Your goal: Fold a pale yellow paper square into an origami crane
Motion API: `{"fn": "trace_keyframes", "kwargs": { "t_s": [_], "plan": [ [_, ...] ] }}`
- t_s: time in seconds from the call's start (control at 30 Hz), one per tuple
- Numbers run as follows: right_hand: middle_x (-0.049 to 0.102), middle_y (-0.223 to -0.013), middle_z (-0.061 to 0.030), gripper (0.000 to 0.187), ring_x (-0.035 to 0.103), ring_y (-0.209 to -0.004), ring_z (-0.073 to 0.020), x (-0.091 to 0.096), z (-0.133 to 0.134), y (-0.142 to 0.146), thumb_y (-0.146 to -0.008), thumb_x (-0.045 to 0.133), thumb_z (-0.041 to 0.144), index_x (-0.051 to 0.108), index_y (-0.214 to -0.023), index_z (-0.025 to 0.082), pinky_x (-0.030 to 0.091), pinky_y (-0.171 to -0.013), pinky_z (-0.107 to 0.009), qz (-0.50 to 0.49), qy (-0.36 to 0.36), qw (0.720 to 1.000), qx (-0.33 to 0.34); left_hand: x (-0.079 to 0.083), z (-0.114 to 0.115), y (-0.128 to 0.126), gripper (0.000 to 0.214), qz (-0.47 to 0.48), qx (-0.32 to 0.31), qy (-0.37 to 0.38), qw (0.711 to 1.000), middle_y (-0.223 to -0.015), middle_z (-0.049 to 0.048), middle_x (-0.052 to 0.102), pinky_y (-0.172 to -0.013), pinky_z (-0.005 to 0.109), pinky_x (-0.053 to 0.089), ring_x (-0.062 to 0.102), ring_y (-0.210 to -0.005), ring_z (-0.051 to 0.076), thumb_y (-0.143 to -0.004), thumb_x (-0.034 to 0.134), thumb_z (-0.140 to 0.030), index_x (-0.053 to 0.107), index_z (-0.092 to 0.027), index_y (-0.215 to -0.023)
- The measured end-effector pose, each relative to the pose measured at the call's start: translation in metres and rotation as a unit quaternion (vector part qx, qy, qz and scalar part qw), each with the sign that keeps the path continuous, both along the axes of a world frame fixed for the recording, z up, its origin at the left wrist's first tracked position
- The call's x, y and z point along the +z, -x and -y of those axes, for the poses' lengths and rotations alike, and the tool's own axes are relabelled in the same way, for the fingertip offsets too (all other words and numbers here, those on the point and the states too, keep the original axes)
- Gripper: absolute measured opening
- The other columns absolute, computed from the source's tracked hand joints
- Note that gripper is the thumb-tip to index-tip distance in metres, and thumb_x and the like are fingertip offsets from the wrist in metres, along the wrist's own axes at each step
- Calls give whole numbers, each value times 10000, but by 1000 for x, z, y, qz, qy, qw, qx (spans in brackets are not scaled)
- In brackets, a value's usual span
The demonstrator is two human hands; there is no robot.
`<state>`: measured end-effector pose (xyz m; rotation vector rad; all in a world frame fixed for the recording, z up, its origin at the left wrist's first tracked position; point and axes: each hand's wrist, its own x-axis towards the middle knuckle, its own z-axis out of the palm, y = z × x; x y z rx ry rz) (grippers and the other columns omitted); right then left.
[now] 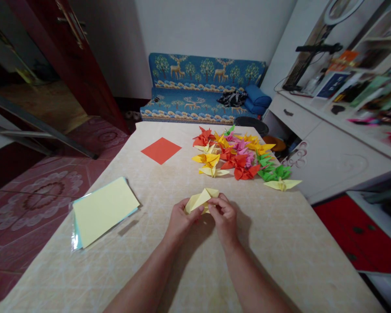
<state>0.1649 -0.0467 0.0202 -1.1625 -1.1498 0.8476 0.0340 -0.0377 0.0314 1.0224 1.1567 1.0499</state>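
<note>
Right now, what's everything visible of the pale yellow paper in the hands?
The pale yellow paper looks thin and matte, folded, with a pointed flap slanting across it. The left hand pinches its left end, the right hand its right, hiding parts. It's over the tablecloth; whether touching is unclear.

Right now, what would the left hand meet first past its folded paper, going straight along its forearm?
Probably the pale yellow paper bird at the near left of the pile, though depth is unclear.
</note>
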Motion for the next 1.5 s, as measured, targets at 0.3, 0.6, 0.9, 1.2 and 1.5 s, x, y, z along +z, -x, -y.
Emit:
{"fn": "trace_keyframes", "kwargs": {
  "t_s": [0.3,0.6,0.9,1.2,1.5],
  "plan": [
    [651,-1087,-13,469,597,-980,-218,3,1,4,-673,541,132,646,-1108,272,489,-833,-322,-18,16,1000,18,-2,0,1,392,46,30,18,998,-663,32,629,-489,204,384,513,-537,108,-617,749,-411,675,-89,-827],
    [698,-946,-69,416,654,-808,-208,3,2,7,-708,630,222,597,-1119,172,539,-701,-314,-100,72,992,27,-2,-1,5,402,84,36,21,996,-677,56,663,-539,225,400,554,-571,135,-705,669,-480,681,-88,-797],
    [668,-1060,-86,532,654,-885,-213,4,0,9,-736,650,255,487,-1238,188,536,-739,-314,-137,45,989,24,-5,-5,9,461,87,87,-42,992,-705,20,668,-575,222,432,589,-613,132,-667,733,-378,627,-161,-1060],
    [639,-883,-37,449,601,-752,-161,6,3,2,-815,572,392,538,-1212,184,470,-619,-236,-101,54,993,-12,-10,-7,12,336,53,121,-61,989,-941,96,714,-688,258,476,639,-796,184,-692,718,-310,706,-141,-982],
    [524,-1136,-82,226,538,-969,-200,2,-1,-8,-772,650,302,654,-969,191,470,-729,-285,34,-40,993,-104,-9,-7,10,276,-3,139,-86,987,-923,92,726,-716,275,504,657,-825,203,-669,730,-288,733,-145,-904]
  ]
}}
